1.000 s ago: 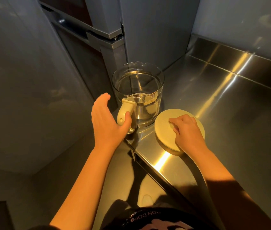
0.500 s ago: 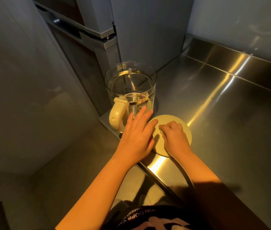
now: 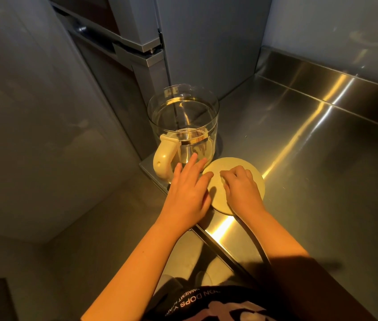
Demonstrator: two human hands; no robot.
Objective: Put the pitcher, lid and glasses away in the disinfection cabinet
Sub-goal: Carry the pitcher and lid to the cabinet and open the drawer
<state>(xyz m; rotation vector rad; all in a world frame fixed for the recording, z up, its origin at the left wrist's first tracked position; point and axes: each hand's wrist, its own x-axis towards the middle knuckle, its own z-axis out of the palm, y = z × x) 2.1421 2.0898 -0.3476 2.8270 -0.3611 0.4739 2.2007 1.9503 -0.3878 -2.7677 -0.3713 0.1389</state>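
A clear glass pitcher point(image 3: 183, 119) with a cream handle point(image 3: 163, 158) stands at the left corner of the steel counter point(image 3: 299, 158). Just right of it lies a round cream lid point(image 3: 215, 193), flat on the counter. My left hand point(image 3: 189, 193) lies with straight fingers over the lid's left edge, fingertips near the pitcher's base. My right hand point(image 3: 241, 188) rests on top of the lid with its fingers curled, pinching something at the lid's middle that the fingers hide. No glasses are in view.
A tall grey cabinet point(image 3: 141, 49) with a metal-edged door stands behind the pitcher at the counter's left end. The counter's raised back edge point(image 3: 322, 75) runs along the wall. Left of the counter, the floor drops away below its front edge point(image 3: 220, 246).
My left hand left the pitcher's handle and moved right onto the lid's left edge. My right hand stayed on the lid. The view shifted slightly.
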